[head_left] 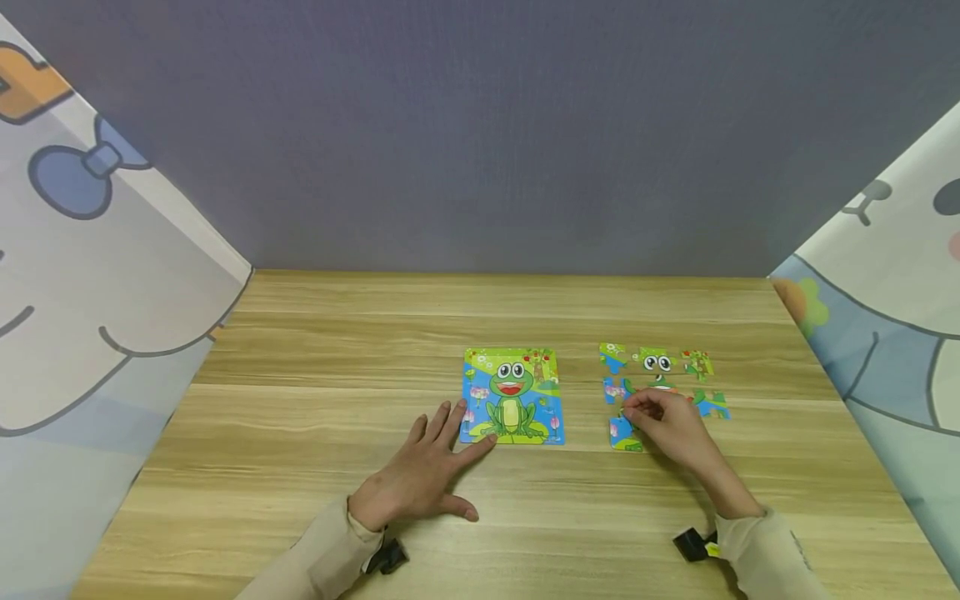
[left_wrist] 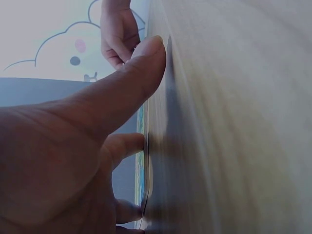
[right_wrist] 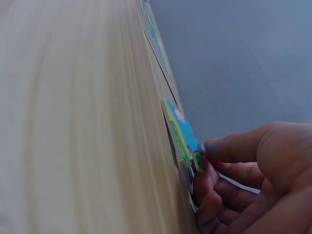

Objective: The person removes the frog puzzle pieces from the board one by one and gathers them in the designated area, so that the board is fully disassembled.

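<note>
The frog picture board lies flat on the wooden table, showing a whole green frog. My left hand is spread beside it, with fingertips on its left and lower edges and the thumb out over the table. To the right lie separate frog puzzle pieces in loose rows. My right hand bends over them. Its thumb and forefinger pinch a corner of the lower-left puzzle piece, blue and green with a pink flower, which tilts over the table. The hand covers some of the middle and lower pieces.
Around the right hand lie an eyes piece, a top-left piece, a tree piece and a right-side piece. A grey panel stands behind the table, with cartoon-printed panels on both sides.
</note>
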A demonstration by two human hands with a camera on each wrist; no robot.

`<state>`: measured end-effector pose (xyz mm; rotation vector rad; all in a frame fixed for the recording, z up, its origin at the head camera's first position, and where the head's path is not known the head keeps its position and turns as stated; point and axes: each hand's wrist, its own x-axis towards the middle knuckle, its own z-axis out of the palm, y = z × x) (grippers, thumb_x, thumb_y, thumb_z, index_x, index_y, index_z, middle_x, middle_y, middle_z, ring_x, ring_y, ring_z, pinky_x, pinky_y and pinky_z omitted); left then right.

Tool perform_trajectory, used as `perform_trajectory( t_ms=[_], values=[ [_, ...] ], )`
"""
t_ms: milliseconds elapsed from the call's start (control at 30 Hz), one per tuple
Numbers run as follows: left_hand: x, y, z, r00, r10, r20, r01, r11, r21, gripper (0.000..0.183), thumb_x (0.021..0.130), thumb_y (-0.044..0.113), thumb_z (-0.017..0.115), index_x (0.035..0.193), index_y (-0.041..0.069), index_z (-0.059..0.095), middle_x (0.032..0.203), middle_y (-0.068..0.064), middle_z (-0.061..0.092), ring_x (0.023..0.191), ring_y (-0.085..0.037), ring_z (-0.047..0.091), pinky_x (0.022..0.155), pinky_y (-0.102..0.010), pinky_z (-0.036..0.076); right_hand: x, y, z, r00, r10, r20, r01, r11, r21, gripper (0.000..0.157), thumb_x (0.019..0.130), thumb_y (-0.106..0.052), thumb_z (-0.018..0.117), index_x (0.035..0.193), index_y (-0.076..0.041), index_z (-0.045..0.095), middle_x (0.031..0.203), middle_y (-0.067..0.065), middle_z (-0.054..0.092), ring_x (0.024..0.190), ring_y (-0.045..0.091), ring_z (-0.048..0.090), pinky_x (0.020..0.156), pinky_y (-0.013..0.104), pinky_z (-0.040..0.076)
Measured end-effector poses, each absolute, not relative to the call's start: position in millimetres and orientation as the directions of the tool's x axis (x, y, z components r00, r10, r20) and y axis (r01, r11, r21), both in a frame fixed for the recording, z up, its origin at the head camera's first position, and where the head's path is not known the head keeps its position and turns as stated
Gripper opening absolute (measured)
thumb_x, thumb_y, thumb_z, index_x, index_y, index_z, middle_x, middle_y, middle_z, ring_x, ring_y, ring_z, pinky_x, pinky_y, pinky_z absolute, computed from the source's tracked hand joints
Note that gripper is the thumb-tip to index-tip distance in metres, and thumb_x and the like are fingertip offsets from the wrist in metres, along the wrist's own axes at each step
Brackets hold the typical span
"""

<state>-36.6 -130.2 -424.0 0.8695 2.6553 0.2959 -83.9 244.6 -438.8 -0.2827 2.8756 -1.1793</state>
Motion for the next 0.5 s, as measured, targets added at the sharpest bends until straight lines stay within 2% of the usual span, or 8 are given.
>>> perform_trajectory(
  t_ms=[500],
  values=[
    [-36.1,-130.1,-423.2,-0.760,0.601,-0.246,0.530,0.793,0.300,0.095,0.076,0.063,0.074,0.156,0.030,0.036,0.166,-0.029,0.009,0.152,-0.050,0.018,0.115,-0.069,0.026,-84.6,248.6,-436.2,-0.983,-0.174,0.050,-0.161,0.711,-0.685,0.006,0.091,-0.002,0.068,0.094,-0.002,0.073,0.087,0.008,0.074,0.070,-0.005,0.054,0.062,0.019,0.048]
  ],
)
